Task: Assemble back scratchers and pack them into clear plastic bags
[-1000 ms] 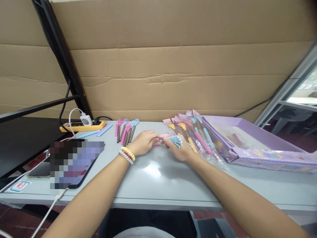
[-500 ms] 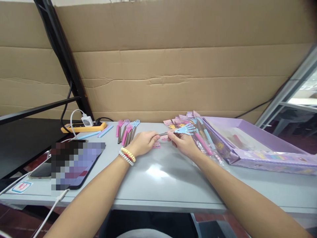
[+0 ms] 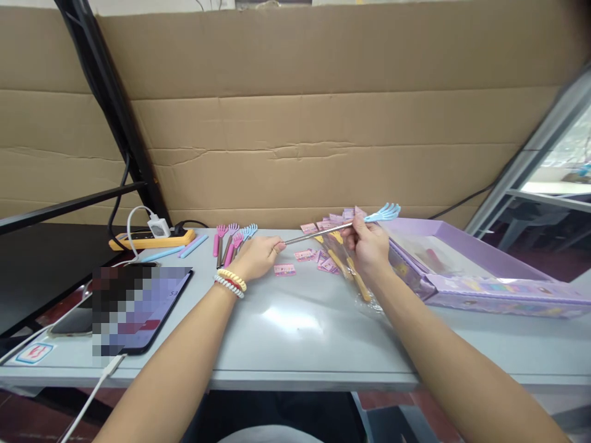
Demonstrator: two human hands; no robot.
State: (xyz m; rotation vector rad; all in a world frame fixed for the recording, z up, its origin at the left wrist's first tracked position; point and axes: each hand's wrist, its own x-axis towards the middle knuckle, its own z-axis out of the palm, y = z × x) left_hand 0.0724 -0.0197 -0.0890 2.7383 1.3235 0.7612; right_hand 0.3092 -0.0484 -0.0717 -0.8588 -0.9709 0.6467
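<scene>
My left hand [image 3: 257,255] grips the handle end of a blue telescopic back scratcher [image 3: 382,213], low over the grey table [image 3: 295,344]. My right hand [image 3: 367,243] pinches the same scratcher near its claw head, with the thin metal rod stretched out between the two hands. Small pink tags [image 3: 284,269] lie on the table just under the rod. Packaged scratchers in clear sleeves [image 3: 344,261] lie beneath my right hand.
A row of pink and blue unpacked scratchers [image 3: 233,240] lies at the back left. A purple display box [image 3: 484,271] stands on the right. A tablet [image 3: 138,301], a yellow power strip [image 3: 152,237] and cables sit on the left. Cardboard walls the back.
The scratcher was short and held close together; my right hand has pulled its claw head up and to the right, extending the rod. My left hand stayed nearly in place.
</scene>
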